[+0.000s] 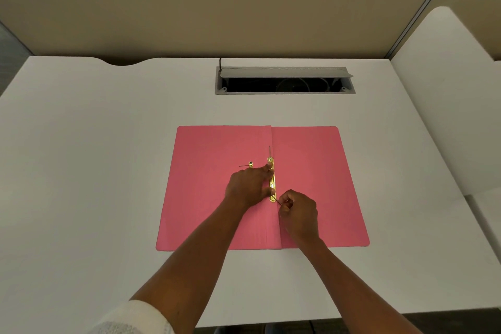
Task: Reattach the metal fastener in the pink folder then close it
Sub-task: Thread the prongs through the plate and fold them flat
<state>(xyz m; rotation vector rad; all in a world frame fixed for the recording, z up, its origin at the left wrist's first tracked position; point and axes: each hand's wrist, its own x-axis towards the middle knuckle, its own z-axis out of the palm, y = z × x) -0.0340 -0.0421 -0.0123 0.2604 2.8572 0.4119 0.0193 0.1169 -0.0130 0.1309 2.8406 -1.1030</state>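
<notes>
A pink folder (320,171) lies open and flat on the white desk (108,171). A gold metal fastener bar (272,179) runs along its centre fold, with a thin prong standing up at its far end. My left hand (248,187) presses on the bar with fingertips and thumb. My right hand (299,211) pinches the thin prong at the bar's near end. A small loose gold piece (250,164) lies on the left flap, just beyond my left hand.
A grey cable hatch (284,80) stands open in the desk behind the folder. Beige partition walls (217,8) close off the back. A second white desk surface (447,103) adjoins on the right.
</notes>
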